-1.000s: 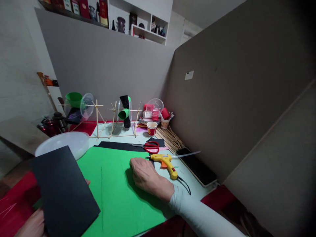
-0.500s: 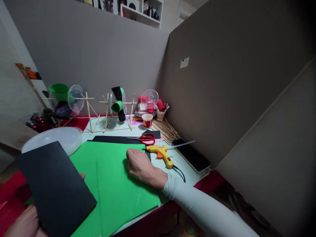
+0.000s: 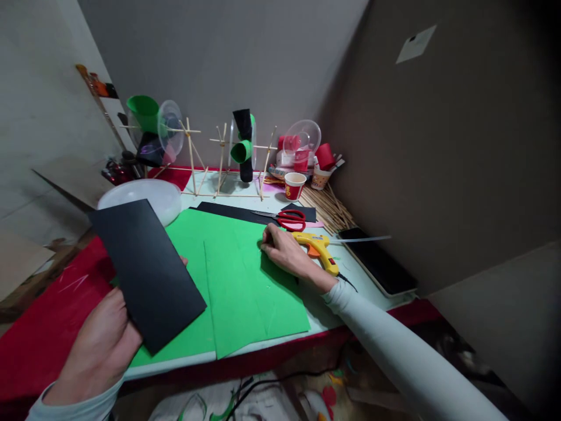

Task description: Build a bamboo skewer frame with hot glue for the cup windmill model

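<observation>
A black sheet [image 3: 149,275], flat and rectangular, is in my left hand [image 3: 105,339], gripped by its lower left part. The thumb is in front of the left edge and a fingertip shows beyond the right edge. My right hand [image 3: 284,251] is closed in a pinch at the upper right part of a green sheet [image 3: 245,286]. This sheet overlaps more green material on its left, and its lower corner juts past the table's front edge. Just beside the right hand lies a yellow glue gun [image 3: 322,248], with a clear glue stick in it. Red-handled scissors [image 3: 291,220] lie behind the hand.
Stick frames [image 3: 221,164] with cup blades stand at the back. A paper cup [image 3: 295,187], a bundle of wooden sticks [image 3: 331,204] and a dark phone-like slab [image 3: 377,260] are on the right. A translucent round lid [image 3: 140,193] sits left. Grey partitions [image 3: 438,146] enclose the table.
The view has shifted left and down, so the table's front edge and floor show more. My left hand has come further into view with the black sheet. My right hand stays on the green sheet.
</observation>
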{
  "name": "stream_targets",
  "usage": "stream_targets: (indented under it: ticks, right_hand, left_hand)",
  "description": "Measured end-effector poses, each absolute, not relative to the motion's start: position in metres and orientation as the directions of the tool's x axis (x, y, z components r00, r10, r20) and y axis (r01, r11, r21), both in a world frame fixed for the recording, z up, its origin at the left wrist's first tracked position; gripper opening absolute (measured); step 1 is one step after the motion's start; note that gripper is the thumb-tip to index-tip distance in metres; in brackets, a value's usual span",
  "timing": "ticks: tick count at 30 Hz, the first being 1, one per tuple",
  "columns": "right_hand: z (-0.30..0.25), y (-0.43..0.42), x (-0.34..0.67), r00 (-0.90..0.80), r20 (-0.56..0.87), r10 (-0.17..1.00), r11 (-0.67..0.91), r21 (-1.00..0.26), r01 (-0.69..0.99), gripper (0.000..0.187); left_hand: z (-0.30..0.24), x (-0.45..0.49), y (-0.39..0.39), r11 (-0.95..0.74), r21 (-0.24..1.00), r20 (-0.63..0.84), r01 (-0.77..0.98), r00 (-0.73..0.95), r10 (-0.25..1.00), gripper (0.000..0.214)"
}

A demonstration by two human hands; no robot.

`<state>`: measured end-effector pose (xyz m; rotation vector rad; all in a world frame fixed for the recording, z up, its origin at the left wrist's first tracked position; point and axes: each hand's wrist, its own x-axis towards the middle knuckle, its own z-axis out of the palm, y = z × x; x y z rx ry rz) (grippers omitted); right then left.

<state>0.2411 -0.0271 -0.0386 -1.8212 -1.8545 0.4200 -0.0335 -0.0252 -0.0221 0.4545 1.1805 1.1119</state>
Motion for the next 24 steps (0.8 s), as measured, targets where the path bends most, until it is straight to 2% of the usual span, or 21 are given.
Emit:
stream_targets:
  ticks: [5, 8, 12, 13, 16, 17, 21, 24]
  right_hand:
    - [-0.031, -0.03, 0.245, 0.108, 0.202, 0.974, 0.044, -0.628, 0.777, 0.017]
    - [-0.017, -0.049, 0.248, 0.066, 0.199, 0.978, 0.089, -0.677, 0.73, 0.011]
    - [0.006, -0.105, 0.26, -0.004, 0.184, 0.983, 0.134, -0.704, 0.698, 0.014]
    - [0.012, -0.121, 0.265, -0.063, 0.137, 0.989, 0.141, -0.69, 0.71, 0.015]
    - [0.024, -0.163, 0.274, -0.298, -0.128, 0.946, 0.156, -0.626, 0.764, 0.026]
    - [0.025, -0.171, 0.274, -0.301, -0.134, 0.944, 0.164, -0.601, 0.782, 0.028]
    - [0.004, -0.167, 0.246, -0.273, 0.111, 0.956, 0.288, -0.536, 0.793, 0.033]
    - [-0.028, -0.143, 0.213, -0.464, 0.242, 0.852, 0.523, -0.414, 0.745, 0.058]
  left_hand:
    - [-0.014, -0.031, -0.027, 0.434, 0.797, -0.511, -0.42, -0.086, 0.855, 0.038]
    - [-0.015, -0.032, -0.027, 0.448, 0.798, -0.524, -0.403, -0.097, 0.846, 0.039]
    - [-0.015, -0.034, -0.025, 0.486, 0.753, -0.573, -0.443, -0.079, 0.816, 0.041]
    - [-0.013, -0.034, -0.024, 0.49, 0.74, -0.585, -0.461, -0.083, 0.806, 0.041]
    - [-0.009, -0.033, -0.024, 0.469, 0.718, -0.601, -0.515, -0.118, 0.79, 0.037]
    - [-0.007, -0.033, -0.025, 0.456, 0.717, -0.594, -0.528, -0.119, 0.796, 0.035]
    - [-0.002, -0.031, -0.031, 0.45, 0.7, -0.579, -0.555, -0.072, 0.812, 0.034]
    - [-0.001, -0.033, -0.035, 0.48, 0.652, -0.621, -0.588, -0.051, 0.782, 0.041]
